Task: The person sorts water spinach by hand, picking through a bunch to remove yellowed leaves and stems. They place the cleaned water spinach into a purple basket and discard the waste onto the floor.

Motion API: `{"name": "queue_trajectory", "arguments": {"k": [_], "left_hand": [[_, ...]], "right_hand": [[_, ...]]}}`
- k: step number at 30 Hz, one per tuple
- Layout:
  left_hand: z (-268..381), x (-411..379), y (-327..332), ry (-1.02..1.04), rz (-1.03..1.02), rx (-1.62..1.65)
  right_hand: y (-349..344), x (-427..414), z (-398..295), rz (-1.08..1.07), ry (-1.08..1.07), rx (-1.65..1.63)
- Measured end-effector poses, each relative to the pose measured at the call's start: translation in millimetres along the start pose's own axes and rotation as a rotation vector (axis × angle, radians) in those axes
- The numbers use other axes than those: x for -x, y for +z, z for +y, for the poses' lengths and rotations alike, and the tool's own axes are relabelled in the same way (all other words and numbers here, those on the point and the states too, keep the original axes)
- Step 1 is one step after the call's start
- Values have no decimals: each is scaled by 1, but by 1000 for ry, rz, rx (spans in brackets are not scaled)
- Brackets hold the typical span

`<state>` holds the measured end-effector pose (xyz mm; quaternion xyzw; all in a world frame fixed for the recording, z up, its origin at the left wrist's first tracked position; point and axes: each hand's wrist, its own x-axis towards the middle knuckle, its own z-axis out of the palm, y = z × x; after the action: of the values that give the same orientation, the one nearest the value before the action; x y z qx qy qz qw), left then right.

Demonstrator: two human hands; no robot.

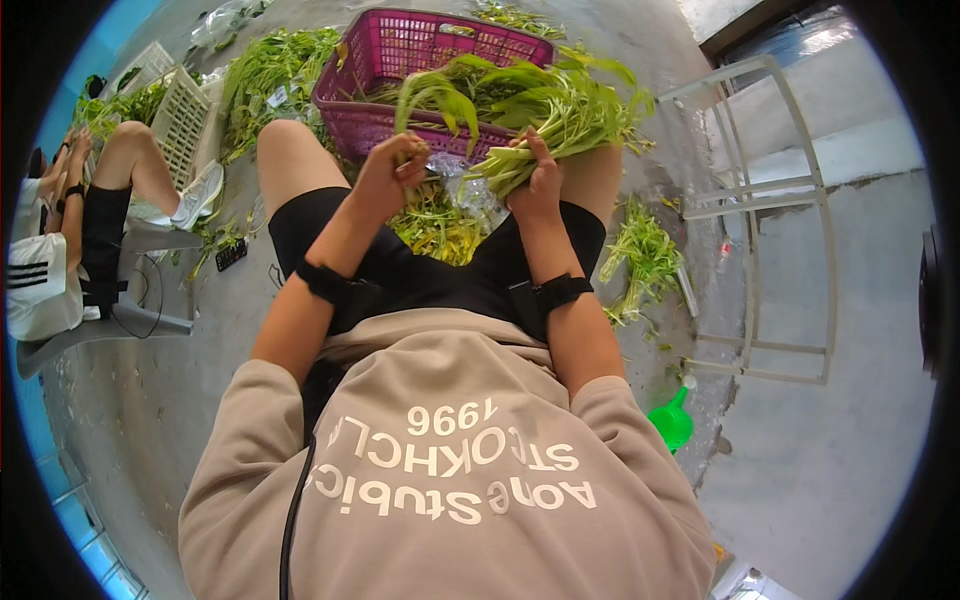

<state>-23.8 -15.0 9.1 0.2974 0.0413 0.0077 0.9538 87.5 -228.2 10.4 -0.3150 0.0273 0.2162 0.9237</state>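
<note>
My right hand (536, 176) grips a thick bunch of leafy green vegetables (574, 112), its pale cut stems pointing left and its leaves spreading to the right. Just left of it, my left hand (394, 166) pinches a single leafy stalk (427, 94) that arches up and droops over a crate rim. That crate, a purple plastic one (435, 26), stands in front of my knees and holds more greens (457, 79). Between my legs lies a pile of yellowed leaves and stem scraps (442, 225), with clear plastic film (476, 191) beside it.
Heaps of greens (281, 60) lie left of the crate, and a smaller bunch (641, 255) on the right floor. Further left, another person (45, 277) sits near a white crate (180, 124). A remote control (231, 256), a metal frame (821, 202) and a green funnel (671, 424) are around me.
</note>
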Motion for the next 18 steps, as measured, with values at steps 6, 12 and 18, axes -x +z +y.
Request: {"name": "queue_trajectory", "arguments": {"k": [6, 12, 18], "left_hand": [[-1, 1, 14, 254, 276, -984], [-21, -4, 21, 199, 4, -957], [-26, 0, 43, 388, -40, -1281]], "right_hand": [[12, 12, 12, -48, -108, 397], [19, 19, 16, -10, -65, 624], [21, 20, 20, -135, 84, 544]]}}
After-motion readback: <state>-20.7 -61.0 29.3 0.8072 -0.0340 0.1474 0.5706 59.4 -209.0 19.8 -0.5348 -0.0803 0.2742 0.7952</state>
